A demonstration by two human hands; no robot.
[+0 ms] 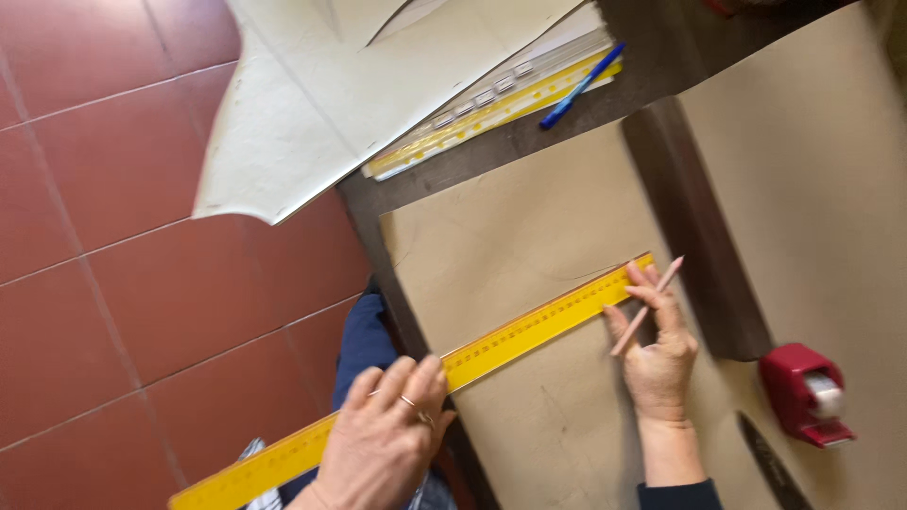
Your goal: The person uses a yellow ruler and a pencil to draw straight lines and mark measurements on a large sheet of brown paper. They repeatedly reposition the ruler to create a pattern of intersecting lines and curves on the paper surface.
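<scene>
— So, from the head camera, what are the hands doing?

— Both are on the long yellow plastic ruler (416,387), which lies slantwise across a sheet of tan brown paper (529,236) and sticks out past the table edge over the red tiled floor (113,236). The left hand (383,439), a ring on one finger, presses flat on the ruler's overhanging part, fingers spread rather than clasped round it.

— And the right?

— The right hand (657,354) steadies the ruler's far end with its fingertips while holding a thin pinkish pencil (647,304) between the fingers, tip pointing up and away.

— Anything around them?

— A red tape dispenser (805,392) sits just right of that hand. Farther up, a blue pen (578,87) lies beside a second yellow ruler (491,113) under large off-white card pattern pieces (312,104) overhanging the dark table (680,189).
</scene>
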